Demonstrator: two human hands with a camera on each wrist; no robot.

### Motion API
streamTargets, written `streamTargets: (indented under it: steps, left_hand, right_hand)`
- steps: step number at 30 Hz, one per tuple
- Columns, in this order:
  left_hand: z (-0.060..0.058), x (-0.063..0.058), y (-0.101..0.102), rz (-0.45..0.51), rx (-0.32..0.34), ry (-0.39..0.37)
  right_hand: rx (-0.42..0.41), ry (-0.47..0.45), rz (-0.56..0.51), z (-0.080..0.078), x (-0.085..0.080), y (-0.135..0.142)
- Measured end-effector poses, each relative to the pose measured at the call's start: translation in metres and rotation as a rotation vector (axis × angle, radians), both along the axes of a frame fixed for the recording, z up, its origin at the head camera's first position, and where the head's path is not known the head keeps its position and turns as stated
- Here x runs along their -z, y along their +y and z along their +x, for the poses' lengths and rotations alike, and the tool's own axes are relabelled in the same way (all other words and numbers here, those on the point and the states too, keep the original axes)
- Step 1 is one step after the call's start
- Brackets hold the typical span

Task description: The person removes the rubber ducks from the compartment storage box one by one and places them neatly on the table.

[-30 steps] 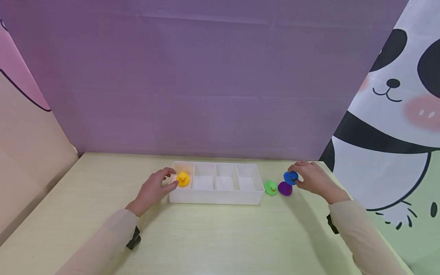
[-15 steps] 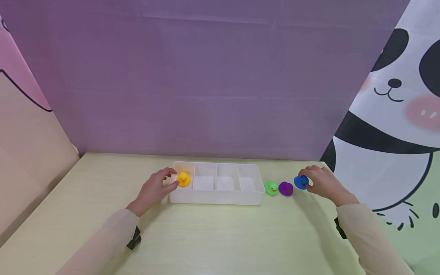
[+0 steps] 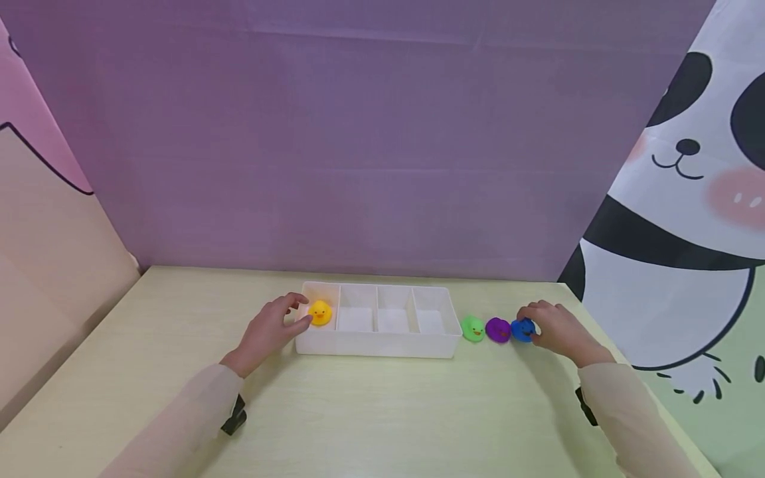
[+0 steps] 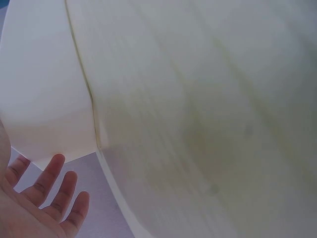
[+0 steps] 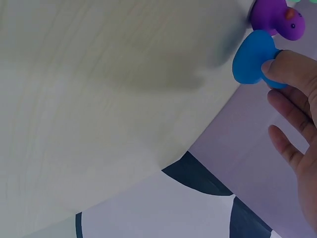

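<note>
The right hand [image 3: 562,330] pinches the blue rubber duck [image 3: 522,330] between thumb and fingers; the gap of the grip is only as wide as the duck's body. In the head view, this duck is at 3 o'clock from the white divided box [image 3: 376,344], near the far edge of the pale wooden table [image 3: 358,411]. I cannot tell if its base touches the tabletop. At 9 o'clock from the blue duck, just beside it, sits the purple rubber duck [image 3: 498,330], and then the green rubber duck [image 3: 473,329], which is close to the box's end wall.

The left hand [image 3: 265,332] is at the 9 o'clock end of the box, with fingers apart and lightly bent, gripping nothing; whether it touches the wall, I cannot tell. The yellow rubber duck [image 3: 320,313] sits in the compartment nearest to this hand. A purple cloth [image 3: 358,133] rises at 12 o'clock, and a panda picture [image 3: 687,285] is at 2 o'clock.
</note>
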State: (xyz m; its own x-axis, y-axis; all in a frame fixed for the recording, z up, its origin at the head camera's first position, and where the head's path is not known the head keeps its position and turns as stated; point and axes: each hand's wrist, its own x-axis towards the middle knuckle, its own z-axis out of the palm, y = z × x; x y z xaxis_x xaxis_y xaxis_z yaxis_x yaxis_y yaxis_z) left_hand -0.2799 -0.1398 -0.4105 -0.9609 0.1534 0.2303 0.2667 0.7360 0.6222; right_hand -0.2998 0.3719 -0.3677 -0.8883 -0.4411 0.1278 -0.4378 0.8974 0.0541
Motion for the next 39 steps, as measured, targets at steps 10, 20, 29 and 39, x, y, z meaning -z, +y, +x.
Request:
streamTargets:
  steps: [10,20,29,39]
  left_hand:
    - [0.0,0.0,0.001,0.004,-0.004,-0.006]
    - [0.002,-0.002,0.001,0.003,-0.005,-0.015]
    - [0.003,-0.003,0.001,0.007,-0.002,-0.013]
    - [0.004,-0.005,0.002,0.005,-0.001,-0.011]
  right_hand:
    - [0.032,-0.027,-0.019,0.0,0.006,-0.001]
    - [0.063,-0.05,-0.035,-0.002,0.01,0.002]
    - [0.039,-0.028,-0.02,-0.003,0.011,0.004]
    - [0.021,-0.009,-0.008,0.0,0.01,0.004]
